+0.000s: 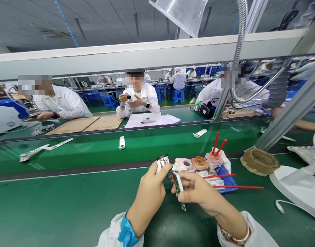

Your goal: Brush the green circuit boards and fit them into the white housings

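Note:
My left hand (150, 183), with a blue band at its wrist, is closed around a small white casing with a black end (162, 160). In my right hand (195, 190) is a green circuit board with a white part along it (179, 183), pinched between thumb and fingers and tilted. Thin dark and red wires show between the two pieces, partly hidden by my fingers. Both hands are held above the green bench, just in front of a blue tray (230, 187).
Glue-like pots (199, 164) and red sticks (244, 187) sit in the tray. Rightward are a brown tape roll (260, 163) and a white fan (288, 181). White casings (121, 142) lie on the green conveyor (157, 145). Co-workers sit opposite; a metal post (288, 113) rises at right.

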The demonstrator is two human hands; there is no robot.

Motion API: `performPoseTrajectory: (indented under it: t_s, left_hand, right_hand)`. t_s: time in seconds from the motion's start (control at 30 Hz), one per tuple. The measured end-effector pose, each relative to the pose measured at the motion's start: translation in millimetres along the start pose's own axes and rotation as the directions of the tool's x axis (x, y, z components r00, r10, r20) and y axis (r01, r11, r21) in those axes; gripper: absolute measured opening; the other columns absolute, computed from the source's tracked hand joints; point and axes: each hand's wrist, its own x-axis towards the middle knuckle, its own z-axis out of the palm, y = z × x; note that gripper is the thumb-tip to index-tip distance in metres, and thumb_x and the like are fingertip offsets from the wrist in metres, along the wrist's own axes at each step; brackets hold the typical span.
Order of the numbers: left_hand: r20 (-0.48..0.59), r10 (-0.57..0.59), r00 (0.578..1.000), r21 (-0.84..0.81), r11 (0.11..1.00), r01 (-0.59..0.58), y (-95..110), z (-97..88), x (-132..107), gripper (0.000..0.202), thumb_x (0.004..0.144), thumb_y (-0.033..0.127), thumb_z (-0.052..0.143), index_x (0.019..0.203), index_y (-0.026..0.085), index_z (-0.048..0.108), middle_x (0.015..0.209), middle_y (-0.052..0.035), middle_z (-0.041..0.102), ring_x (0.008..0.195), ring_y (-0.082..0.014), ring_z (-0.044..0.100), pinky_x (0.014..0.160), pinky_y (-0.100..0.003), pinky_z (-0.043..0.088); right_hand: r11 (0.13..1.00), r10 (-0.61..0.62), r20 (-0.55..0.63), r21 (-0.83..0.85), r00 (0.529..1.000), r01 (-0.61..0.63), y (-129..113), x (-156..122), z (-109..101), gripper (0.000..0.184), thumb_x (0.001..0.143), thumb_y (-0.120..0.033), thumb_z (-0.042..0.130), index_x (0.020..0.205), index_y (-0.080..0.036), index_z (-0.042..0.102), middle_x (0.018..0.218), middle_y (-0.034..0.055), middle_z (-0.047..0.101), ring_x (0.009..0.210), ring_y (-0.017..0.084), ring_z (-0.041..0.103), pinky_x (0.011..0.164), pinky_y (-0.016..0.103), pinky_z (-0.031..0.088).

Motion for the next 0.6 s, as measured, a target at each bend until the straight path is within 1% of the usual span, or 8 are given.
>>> performPoseTrajectory:
  t_s: [0.07, 0.13, 0.23, 0.33, 0.43, 0.5, 0.6]
  left_hand:
    - [0.016, -0.021, 1.0, -0.036, 0.999, 0.022, 0, -2.1, 2, 0.052, 0.075, -0.004, 0.035, 0.113, 0.024, 0.059, 0.111, -0.0079, 0.06, 0.09, -0.0164, 0.062, 0.073, -0.025, 0.05]
    - [0.057, -0.042, 0.998, -0.11, 0.993, 0.048, 0, -4.8, 5, 0.048, 0.078, -0.002, 0.035, 0.111, 0.023, 0.058, 0.107, -0.007, 0.062, 0.09, -0.016, 0.061, 0.073, -0.025, 0.049]
    - [0.13, -0.032, 0.991, -0.235, 0.97, 0.062, -1, -7.9, 9, 0.042, 0.081, 0.0, 0.036, 0.109, 0.021, 0.059, 0.098, -0.0055, 0.065, 0.086, -0.0146, 0.061, 0.074, -0.025, 0.048]
    - [0.188, -0.01, 0.982, -0.288, 0.955, 0.065, -3, -8.1, 9, 0.047, 0.079, -0.003, 0.035, 0.111, 0.021, 0.059, 0.096, -0.0045, 0.066, 0.085, -0.0144, 0.06, 0.075, -0.025, 0.047]
    - [0.225, -0.037, 0.974, -0.23, 0.969, 0.09, -4, -4.5, 8, 0.049, 0.078, -0.002, 0.034, 0.114, 0.021, 0.058, 0.097, -0.0055, 0.065, 0.086, -0.0162, 0.06, 0.074, -0.026, 0.047]
    - [0.231, -0.074, 0.97, -0.164, 0.98, 0.114, -4, -0.5, 6, 0.051, 0.078, -0.001, 0.034, 0.118, 0.021, 0.056, 0.096, -0.0065, 0.064, 0.086, -0.0176, 0.06, 0.073, -0.028, 0.047]
    - [0.212, -0.128, 0.969, -0.097, 0.984, 0.151, -3, 6.1, 5, 0.051, 0.08, 0.001, 0.035, 0.122, 0.022, 0.054, 0.101, -0.0077, 0.063, 0.088, -0.0189, 0.06, 0.074, -0.029, 0.047]
  right_hand:
    - [0.999, -0.029, -0.067, -0.033, 0.997, 0.026, -4, -1, 2, 0.052, 0.062, -0.026, 0.081, 0.111, -0.019, 0.063, 0.087, 0.0053, 0.068, 0.08, 0.018, 0.061, 0.069, 0.029, 0.047]
    - [0.998, -0.052, -0.105, -0.051, 0.993, 0.047, -7, -3, 4, 0.05, 0.065, -0.028, 0.079, 0.111, -0.019, 0.063, 0.087, 0.0057, 0.068, 0.08, 0.018, 0.061, 0.067, 0.028, 0.048]
    - [0.997, -0.058, -0.146, -0.053, 0.988, 0.051, -13, -4, 4, 0.044, 0.067, -0.032, 0.077, 0.107, -0.018, 0.065, 0.08, 0.0053, 0.067, 0.071, 0.016, 0.058, 0.058, 0.025, 0.046]
    - [0.999, -0.029, -0.167, -0.033, 0.985, 0.024, -17, -4, 5, 0.04, 0.068, -0.036, 0.076, 0.101, -0.015, 0.068, 0.074, 0.0053, 0.066, 0.062, 0.012, 0.055, 0.05, 0.022, 0.042]
    - [1.0, -0.003, -0.206, -0.009, 0.979, 0.001, -19, -3, 6, 0.042, 0.067, -0.04, 0.076, 0.099, -0.013, 0.068, 0.073, 0.0068, 0.066, 0.059, 0.012, 0.055, 0.049, 0.022, 0.041]
    - [1.0, -0.002, -0.243, -0.024, 0.97, -0.004, -17, -1, 9, 0.046, 0.067, -0.041, 0.076, 0.102, -0.013, 0.067, 0.073, 0.007, 0.066, 0.059, 0.013, 0.055, 0.049, 0.023, 0.042]
    - [0.997, -0.027, -0.308, -0.082, 0.951, 0.002, -8, 1, 16, 0.051, 0.065, -0.04, 0.077, 0.106, -0.013, 0.063, 0.068, 0.0031, 0.063, 0.06, 0.013, 0.054, 0.051, 0.024, 0.044]
